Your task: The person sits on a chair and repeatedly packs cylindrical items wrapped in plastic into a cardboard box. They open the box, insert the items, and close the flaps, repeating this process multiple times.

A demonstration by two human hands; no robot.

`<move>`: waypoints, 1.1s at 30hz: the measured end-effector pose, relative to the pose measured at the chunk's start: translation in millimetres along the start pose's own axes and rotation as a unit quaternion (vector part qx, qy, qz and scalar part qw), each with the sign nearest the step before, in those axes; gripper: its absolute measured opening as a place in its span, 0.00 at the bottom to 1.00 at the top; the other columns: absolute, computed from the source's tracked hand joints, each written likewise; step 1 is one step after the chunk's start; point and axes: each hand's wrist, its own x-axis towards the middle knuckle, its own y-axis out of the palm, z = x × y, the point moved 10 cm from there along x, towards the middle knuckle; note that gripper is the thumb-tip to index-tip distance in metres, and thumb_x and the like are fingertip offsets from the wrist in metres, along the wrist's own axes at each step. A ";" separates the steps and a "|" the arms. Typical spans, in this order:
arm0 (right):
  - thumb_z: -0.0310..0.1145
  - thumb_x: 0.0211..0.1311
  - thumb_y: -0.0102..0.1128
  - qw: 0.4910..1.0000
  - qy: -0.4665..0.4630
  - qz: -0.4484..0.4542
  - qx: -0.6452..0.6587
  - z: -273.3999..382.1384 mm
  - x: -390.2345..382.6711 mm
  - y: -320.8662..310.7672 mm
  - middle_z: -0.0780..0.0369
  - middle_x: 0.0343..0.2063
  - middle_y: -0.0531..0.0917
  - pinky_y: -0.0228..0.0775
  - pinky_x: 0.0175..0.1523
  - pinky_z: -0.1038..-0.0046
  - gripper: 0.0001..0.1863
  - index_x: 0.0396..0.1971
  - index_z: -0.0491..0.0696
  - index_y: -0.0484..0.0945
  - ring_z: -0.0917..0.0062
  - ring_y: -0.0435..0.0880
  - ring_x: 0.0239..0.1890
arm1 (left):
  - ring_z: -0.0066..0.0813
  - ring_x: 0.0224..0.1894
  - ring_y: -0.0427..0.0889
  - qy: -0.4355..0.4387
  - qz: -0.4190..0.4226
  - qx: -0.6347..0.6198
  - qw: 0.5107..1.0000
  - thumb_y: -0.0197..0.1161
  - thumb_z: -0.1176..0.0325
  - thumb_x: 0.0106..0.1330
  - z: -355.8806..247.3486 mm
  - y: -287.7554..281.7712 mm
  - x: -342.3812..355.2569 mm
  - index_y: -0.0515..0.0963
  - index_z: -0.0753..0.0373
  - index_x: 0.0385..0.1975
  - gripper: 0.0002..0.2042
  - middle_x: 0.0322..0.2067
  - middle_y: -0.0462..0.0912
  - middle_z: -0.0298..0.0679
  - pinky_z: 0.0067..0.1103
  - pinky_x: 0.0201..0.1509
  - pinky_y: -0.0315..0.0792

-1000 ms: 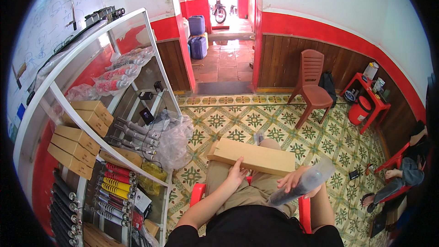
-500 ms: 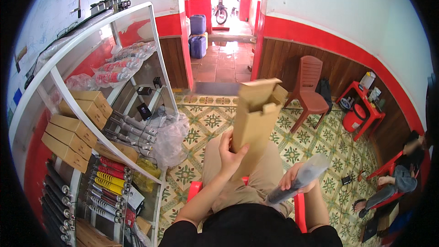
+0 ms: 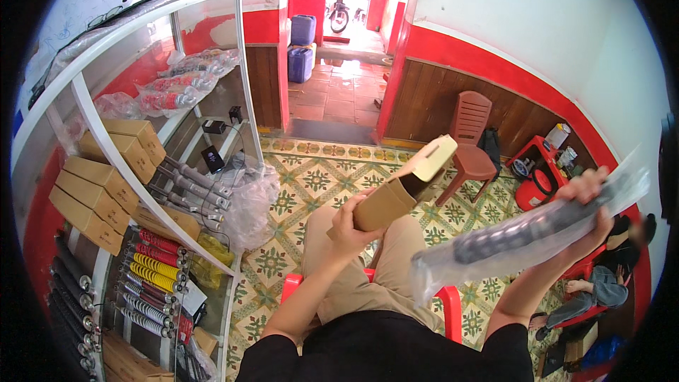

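My left hand [image 3: 351, 223] is wrapped round a long cardboard box [image 3: 382, 205] above my lap, tilted with its open flapped end toward the upper right. My right hand [image 3: 587, 201] grips the upper end of a long dark part in clear plastic wrap [image 3: 523, 233], which looks like a shock absorber. It is held up at a slant to the right of the box, its baggy lower end over my right thigh. The part's exact shape is blurred by the plastic.
A glass shelving unit [image 3: 100, 107] with boxes and shock absorbers is at left. A brown chair [image 3: 470, 159] stands by the doorway. A red side table [image 3: 539, 147] and red bucket [image 3: 532, 194] are at right. Another person [image 3: 594, 297] sits at the far right.
The box in my left hand went from lying flat to upright, and now leans right, open end up. My right hand has raised the wrapped part up and to the right.
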 end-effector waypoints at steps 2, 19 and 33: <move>0.28 0.59 0.59 0.999 -0.025 0.028 0.020 32.6 29.8 6.5 0.61 0.41 0.68 0.68 0.58 0.65 0.25 0.54 0.42 0.61 0.74 0.71 0.45 | 0.45 0.51 0.85 0.020 0.003 0.003 1.000 0.80 0.71 0.45 -8.2 -7.3 8.9 0.67 0.62 0.55 0.36 0.52 0.82 0.52 0.33 0.53 0.80; 0.31 0.56 0.60 0.969 -0.073 0.185 -0.148 38.6 110.6 72.4 0.61 0.41 0.71 0.65 0.60 0.67 0.29 0.57 0.44 0.62 0.74 0.73 0.46 | 0.46 0.49 0.85 0.054 0.123 0.048 0.990 0.80 0.62 0.45 -33.8 18.7 12.4 0.71 0.61 0.53 0.34 0.52 0.83 0.45 0.34 0.51 0.80; 0.35 0.56 0.63 0.968 -0.010 0.239 -0.071 -12.3 90.4 132.4 0.64 0.39 0.69 0.67 0.57 0.69 0.31 0.57 0.44 0.59 0.77 0.72 0.44 | 0.46 0.52 0.84 0.012 0.118 -0.020 0.993 0.82 0.64 0.45 -34.7 27.1 4.4 0.70 0.61 0.56 0.37 0.52 0.83 0.47 0.33 0.55 0.80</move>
